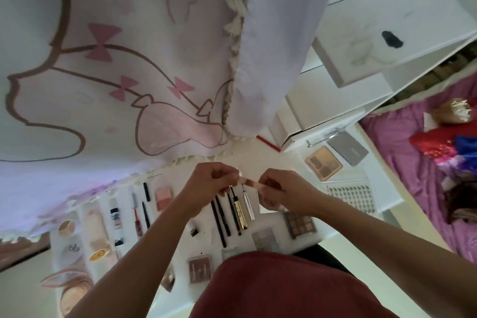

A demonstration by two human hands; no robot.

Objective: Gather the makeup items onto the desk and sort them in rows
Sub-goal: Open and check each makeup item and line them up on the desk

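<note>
- Along the left edge of the tabletop [258,157] I see round compacts [67,227]. Right of them are a row of small bottles [116,214], a red-capped tube [137,217] and a pink blush pan [163,197] nearer the far edge.
- The left hand [206,183] is above the middle of the tabletop, fingertips pinched on one end of a small pink tube [248,182].
- Under the hands lies a row of dark pencils [222,219], side by side, with a gold tube [240,212] and a silver tube [249,204] at its right end.
- The right hand [286,191] pinches the other end, so both hands are clamped on the pink tube. It hangs in the air, off the surface, toward the far edge.
- I judge the step to be checking or closing this tube before it joins a row; I cannot tell whether its cap is seated.
- To do it well, I would hold the tube level and press the cap home. Then I would let one hand go and lay the tube parallel, just right of the silver one, without nudging its neighbours.
- Toward the right edge sit a brown eyeshadow palette [299,219] and a white basket [351,193]. A peach palette [324,162] and a grey case [348,148] lie by the far right corner, and I judge these two not yet lined up.
</note>
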